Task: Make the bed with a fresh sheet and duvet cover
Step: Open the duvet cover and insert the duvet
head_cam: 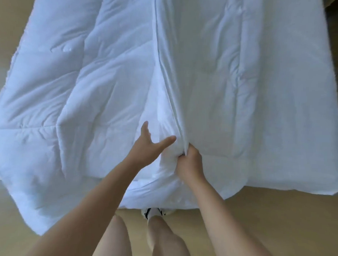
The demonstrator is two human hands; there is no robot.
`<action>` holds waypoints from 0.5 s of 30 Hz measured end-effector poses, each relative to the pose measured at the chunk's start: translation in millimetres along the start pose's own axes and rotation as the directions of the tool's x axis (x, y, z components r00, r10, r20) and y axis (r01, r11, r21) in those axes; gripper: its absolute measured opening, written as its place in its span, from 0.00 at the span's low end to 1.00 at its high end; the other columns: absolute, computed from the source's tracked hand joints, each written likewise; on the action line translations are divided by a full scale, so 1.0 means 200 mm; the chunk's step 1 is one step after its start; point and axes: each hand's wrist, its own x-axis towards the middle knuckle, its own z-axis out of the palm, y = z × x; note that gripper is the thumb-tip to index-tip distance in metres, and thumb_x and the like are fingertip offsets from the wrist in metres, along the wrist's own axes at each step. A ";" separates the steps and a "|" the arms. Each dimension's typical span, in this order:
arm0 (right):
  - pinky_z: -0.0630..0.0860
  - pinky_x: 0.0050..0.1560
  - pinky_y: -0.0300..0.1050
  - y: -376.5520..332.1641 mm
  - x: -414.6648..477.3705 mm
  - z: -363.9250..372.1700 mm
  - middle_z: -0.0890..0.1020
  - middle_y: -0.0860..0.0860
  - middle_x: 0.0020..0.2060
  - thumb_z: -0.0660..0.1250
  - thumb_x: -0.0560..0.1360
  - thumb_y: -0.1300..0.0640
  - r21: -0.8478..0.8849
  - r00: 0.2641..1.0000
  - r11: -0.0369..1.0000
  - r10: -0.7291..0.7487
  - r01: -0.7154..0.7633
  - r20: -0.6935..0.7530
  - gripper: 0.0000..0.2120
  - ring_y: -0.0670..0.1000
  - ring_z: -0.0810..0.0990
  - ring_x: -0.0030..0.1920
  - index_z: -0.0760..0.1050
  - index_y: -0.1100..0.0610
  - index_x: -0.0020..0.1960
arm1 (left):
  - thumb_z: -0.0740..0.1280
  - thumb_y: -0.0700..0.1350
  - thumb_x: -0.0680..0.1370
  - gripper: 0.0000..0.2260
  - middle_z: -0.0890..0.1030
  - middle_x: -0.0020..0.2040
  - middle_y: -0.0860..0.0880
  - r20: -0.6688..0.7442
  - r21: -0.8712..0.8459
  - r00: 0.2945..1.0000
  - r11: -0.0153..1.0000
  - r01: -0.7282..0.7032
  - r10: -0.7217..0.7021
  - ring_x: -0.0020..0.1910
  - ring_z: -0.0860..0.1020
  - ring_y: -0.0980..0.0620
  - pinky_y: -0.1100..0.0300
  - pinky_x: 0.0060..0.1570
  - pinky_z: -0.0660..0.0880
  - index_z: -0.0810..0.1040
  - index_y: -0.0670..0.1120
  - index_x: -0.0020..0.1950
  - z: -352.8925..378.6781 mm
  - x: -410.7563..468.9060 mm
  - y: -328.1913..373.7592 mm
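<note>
My right hand point(190, 162) grips the cover point(242, 92) edge, centre frame, likely to keep it taut. My left hand point(150, 145) hovers open beside it, over the duvet point(70, 90).

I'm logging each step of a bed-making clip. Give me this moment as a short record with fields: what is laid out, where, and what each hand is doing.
floor: light wood, under everything
duvet: white, quilted, spread flat on the floor
cover fabric: smoother white layer over the duvet's right part, its edge running down the middle
left hand: open, fingers spread, by the fabric edge; contact unclear
right hand: grips the bunched edge of the cover fabric near the person
sock: white with dark marks, at the duvet's near edge
</note>
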 end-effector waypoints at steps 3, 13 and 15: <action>0.74 0.38 0.42 0.03 -0.01 -0.47 0.81 0.54 0.41 0.56 0.72 0.68 0.098 0.997 0.995 0.036 -0.028 -0.073 0.12 0.53 0.78 0.41 0.77 0.61 0.46 | 0.67 0.60 0.74 0.41 0.64 0.72 0.46 0.076 -0.006 0.997 0.999 -0.032 0.032 0.65 0.67 0.52 0.60 0.57 0.63 0.48 0.44 0.76 0.37 -0.08 0.30; 0.65 0.32 0.41 0.46 0.00 -1.75 0.73 0.53 0.33 0.55 0.72 0.67 0.199 0.968 0.970 0.176 -0.140 -0.178 0.07 0.51 0.69 0.34 0.72 0.65 0.42 | 0.61 0.53 0.71 0.18 0.72 0.35 0.51 0.236 -0.044 0.964 0.992 -0.118 0.125 0.38 0.73 0.46 0.55 0.39 0.70 0.65 0.39 0.50 1.62 -0.21 1.00; 0.66 0.31 0.37 0.58 0.01 -1.93 0.74 0.52 0.33 0.55 0.72 0.68 0.189 0.975 0.973 0.159 -0.129 -0.153 0.07 0.50 0.70 0.34 0.72 0.65 0.42 | 0.63 0.54 0.71 0.21 0.76 0.41 0.49 0.259 -0.080 0.961 0.994 -0.075 0.093 0.42 0.76 0.47 0.53 0.42 0.74 0.68 0.39 0.54 1.78 -0.26 1.08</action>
